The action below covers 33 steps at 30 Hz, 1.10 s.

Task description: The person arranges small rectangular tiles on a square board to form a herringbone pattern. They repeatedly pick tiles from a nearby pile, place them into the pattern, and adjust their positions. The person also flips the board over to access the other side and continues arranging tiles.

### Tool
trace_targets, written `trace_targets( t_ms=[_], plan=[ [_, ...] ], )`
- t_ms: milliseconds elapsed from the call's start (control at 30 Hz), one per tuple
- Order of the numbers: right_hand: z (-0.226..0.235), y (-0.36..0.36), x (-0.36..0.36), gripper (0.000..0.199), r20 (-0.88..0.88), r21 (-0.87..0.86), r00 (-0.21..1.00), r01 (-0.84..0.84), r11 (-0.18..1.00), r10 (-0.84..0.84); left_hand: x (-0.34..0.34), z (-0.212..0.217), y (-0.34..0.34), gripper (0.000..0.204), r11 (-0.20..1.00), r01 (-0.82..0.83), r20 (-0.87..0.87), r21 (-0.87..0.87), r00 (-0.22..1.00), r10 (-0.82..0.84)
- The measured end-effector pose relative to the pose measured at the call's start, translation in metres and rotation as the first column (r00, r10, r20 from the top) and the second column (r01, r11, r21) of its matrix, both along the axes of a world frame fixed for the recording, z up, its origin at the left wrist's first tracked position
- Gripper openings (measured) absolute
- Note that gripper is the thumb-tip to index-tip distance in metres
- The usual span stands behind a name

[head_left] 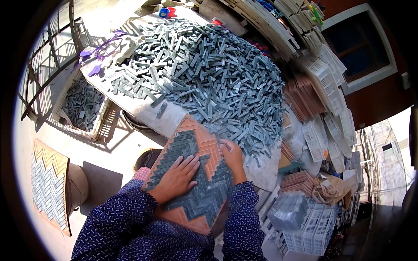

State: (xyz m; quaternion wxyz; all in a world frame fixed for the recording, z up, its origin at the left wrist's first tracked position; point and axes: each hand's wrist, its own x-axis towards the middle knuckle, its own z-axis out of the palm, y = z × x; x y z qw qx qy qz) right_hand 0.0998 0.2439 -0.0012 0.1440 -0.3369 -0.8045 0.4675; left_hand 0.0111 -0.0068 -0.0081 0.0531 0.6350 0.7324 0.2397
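An orange template board (177,214) with zigzag ridges leans tilted from my lap onto the edge of the table. Dark grey-green stone strips (209,196) fill much of it in a herringbone pattern; bare orange grooves show at its upper right part and lower corner. My left hand (176,179) lies flat on the laid strips, fingers stretched out. At the board's right edge is my right hand (233,157), its fingers bent and drawn together; whatever is between them is hidden. Just beyond the board, a large heap of loose strips (209,74) covers the table (146,114).
A crate (98,128) of strips stands at the left. Below it, another filled template (48,185) rests on a bucket (77,187). At the right are stacked orange boards (302,96), white plastic crates (311,230) and a clear plastic bag (288,209). Purple scissors-like handles (102,51) lie at the table's far left.
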Motion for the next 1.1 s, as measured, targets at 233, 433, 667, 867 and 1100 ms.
trace_targets(
  t_ms=[233,433,667,867,1100],
  plan=[
    [0.027,-0.018,0.006,0.016,0.047,0.082,0.985,-0.170,0.982,0.167,0.000,0.000,0.002,0.070,1.000,0.013,-0.004,0.009,1.000,-0.013],
    [0.019,-0.016,-0.005,0.011,0.015,0.270,0.972,-0.228,0.936,0.233,0.000,0.001,0.003,0.070,1.000,0.011,-0.006,-0.008,1.000,-0.011],
    [0.020,-0.042,-0.014,0.012,0.084,0.376,0.987,-0.158,0.913,0.136,-0.001,-0.002,0.003,0.071,1.000,0.003,0.017,0.004,1.000,-0.003],
    [0.016,-0.044,-0.010,0.010,0.093,0.471,0.966,-0.255,0.845,0.240,-0.007,0.006,0.016,0.073,0.998,-0.046,0.094,0.049,0.995,0.042],
    [0.022,-0.029,-0.039,0.017,0.004,0.325,0.996,0.083,0.942,-0.089,-0.013,-0.005,0.029,0.078,0.998,-0.070,-0.016,0.003,0.997,0.070]
  ],
)
